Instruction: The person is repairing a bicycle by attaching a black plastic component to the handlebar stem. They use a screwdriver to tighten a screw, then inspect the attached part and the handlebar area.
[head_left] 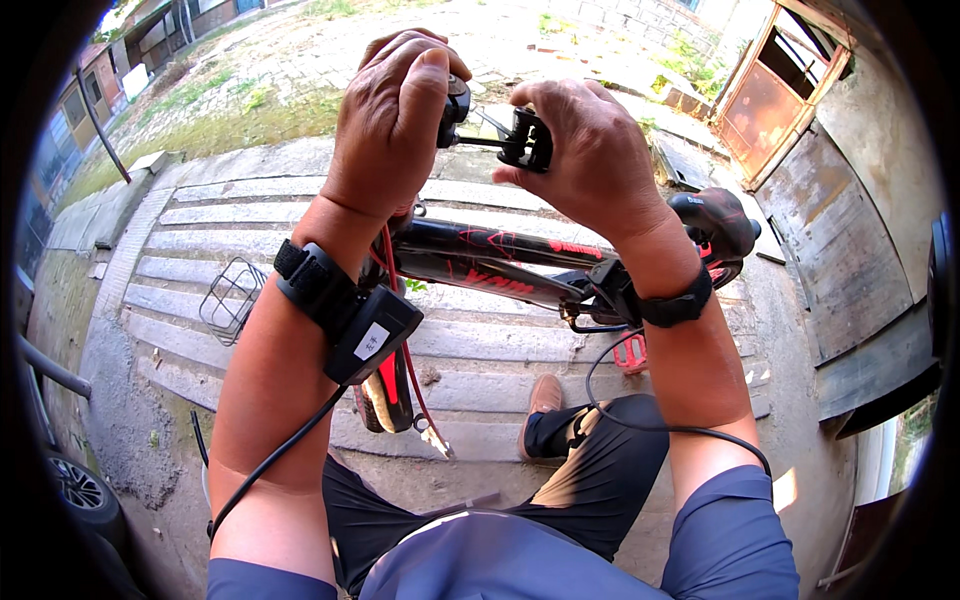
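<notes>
My left hand (395, 125), fingers curled, grips a black fitting (454, 105) at upper centre. Opposite it, my right hand (590, 150) has thumb and fingers closed round a black bracket-like part (525, 140), with a thin rod (480, 141) between the two parts. Below my hands lies a black bicycle frame (480, 275) with red markings, a dark saddle (712, 223) at the right and red cables (418, 398) hanging beside the front wheel (382, 405). Both my wrists wear black straps, the left one with a boxy device (370, 335).
A wire basket (232, 300) lies on the slatted concrete ramp (230, 215). A spare wheel (80, 485) and metal pipe (65, 375) are at the left edge. A rusty door (760, 110) and leaning panels (830, 250) line the right side; a pole (100, 125) stands back left.
</notes>
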